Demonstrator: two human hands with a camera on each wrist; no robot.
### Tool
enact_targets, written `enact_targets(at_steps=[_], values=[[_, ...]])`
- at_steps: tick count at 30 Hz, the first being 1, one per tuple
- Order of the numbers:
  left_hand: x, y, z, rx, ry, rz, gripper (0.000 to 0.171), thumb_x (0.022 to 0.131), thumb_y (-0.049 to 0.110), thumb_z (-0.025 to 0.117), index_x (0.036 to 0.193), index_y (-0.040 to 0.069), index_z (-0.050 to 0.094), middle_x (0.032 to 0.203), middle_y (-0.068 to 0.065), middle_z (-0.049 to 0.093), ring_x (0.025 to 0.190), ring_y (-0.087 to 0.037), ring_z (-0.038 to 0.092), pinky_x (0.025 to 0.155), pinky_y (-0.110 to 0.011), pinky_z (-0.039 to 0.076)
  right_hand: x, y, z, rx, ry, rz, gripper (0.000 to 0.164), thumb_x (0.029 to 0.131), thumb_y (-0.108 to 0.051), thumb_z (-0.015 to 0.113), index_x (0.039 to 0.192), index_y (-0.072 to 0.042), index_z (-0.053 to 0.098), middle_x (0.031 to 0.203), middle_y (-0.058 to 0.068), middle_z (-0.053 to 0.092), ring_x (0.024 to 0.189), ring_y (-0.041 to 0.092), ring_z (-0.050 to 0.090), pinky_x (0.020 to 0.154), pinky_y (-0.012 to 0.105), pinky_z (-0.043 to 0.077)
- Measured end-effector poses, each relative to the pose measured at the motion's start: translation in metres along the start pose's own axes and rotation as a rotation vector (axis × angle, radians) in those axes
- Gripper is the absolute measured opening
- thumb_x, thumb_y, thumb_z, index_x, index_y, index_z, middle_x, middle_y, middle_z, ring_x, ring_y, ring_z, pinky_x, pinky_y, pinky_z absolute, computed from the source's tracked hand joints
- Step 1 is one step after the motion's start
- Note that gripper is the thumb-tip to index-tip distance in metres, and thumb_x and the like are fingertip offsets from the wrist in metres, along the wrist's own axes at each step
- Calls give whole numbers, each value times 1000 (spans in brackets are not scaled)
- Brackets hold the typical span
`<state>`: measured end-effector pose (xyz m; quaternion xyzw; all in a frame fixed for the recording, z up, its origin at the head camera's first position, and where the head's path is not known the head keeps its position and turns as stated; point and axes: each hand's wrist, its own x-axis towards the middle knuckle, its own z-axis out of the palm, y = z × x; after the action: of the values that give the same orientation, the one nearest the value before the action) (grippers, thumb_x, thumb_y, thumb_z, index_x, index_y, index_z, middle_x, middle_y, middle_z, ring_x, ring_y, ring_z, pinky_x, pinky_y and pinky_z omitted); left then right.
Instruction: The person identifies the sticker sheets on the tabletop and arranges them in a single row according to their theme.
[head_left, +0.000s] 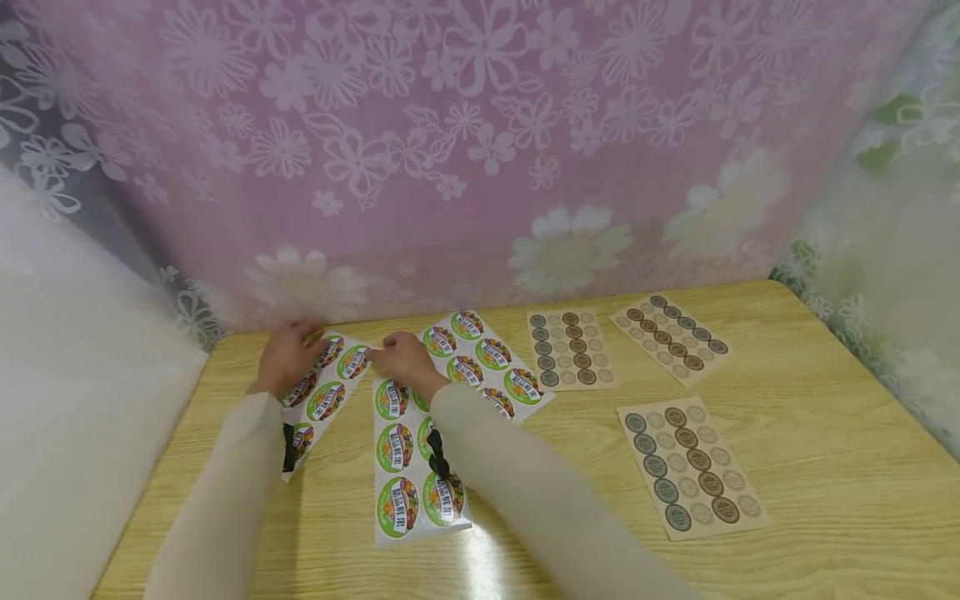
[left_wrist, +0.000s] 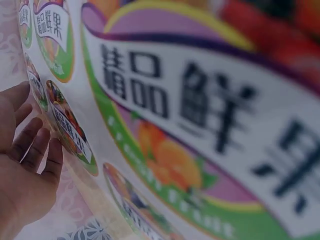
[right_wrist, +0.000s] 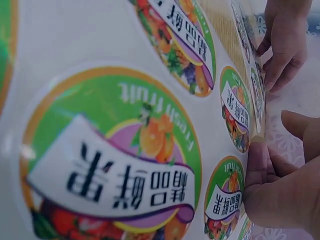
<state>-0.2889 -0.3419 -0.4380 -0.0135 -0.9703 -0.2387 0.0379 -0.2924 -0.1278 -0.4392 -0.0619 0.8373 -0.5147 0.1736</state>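
While our left hand [head_left: 288, 362] touches a white paper sheet of round green fruit stickers [head_left: 326, 402] along its outer edge, fingers loosely bent, not closed on it, our right hand [head_left: 408, 362] has its fingertips by that sheet's inner corner; we can't tell if it pinches. Sheet's at the left of our light wood-grain table [head_left: 555, 533]. Just right of it, partly under our right forearm: a second matching sheet [head_left: 411, 479]. Third matching sheet [head_left: 487, 367] sits tilted behind. Farther right, we see three beige sheets of grey and brown round stickers [head_left: 693, 467]. Pink floral curtain [head_left: 420, 208] at the back.
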Motion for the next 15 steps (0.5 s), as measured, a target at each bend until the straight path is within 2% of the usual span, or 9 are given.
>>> enact_targets(at_steps=[3,7,11,15], values=[[2,-1,0,-5,10,-1,40,96,21,59,127,-5,57,134,-29,41,121,-47,38,97,-60,33,0,-4,2,-43,7,34,49,92,-38,63,131,-9,57,120,5,61,79,17,59,67,34,47],[4,-3,0,1,40,43,37,93,16,63,122,-8,59,131,-32,44,119,-48,40,97,-58,34,1,-8,6,-217,24,54,48,92,-45,60,131,-17,58,116,0,61,73,15,56,66,33,46],[8,-4,2,-25,48,82,35,92,11,63,122,-7,59,128,-32,48,120,-48,38,98,-59,31,3,-11,13,-408,74,53,50,88,-51,63,130,-24,58,118,-1,59,83,17,57,67,34,46],[11,-4,1,-62,-13,68,37,94,10,60,127,-6,55,132,-33,43,125,-49,32,100,-61,28,4,-12,18,-498,120,66,54,84,-54,67,129,-26,57,116,-1,56,94,20,57,71,38,48]])
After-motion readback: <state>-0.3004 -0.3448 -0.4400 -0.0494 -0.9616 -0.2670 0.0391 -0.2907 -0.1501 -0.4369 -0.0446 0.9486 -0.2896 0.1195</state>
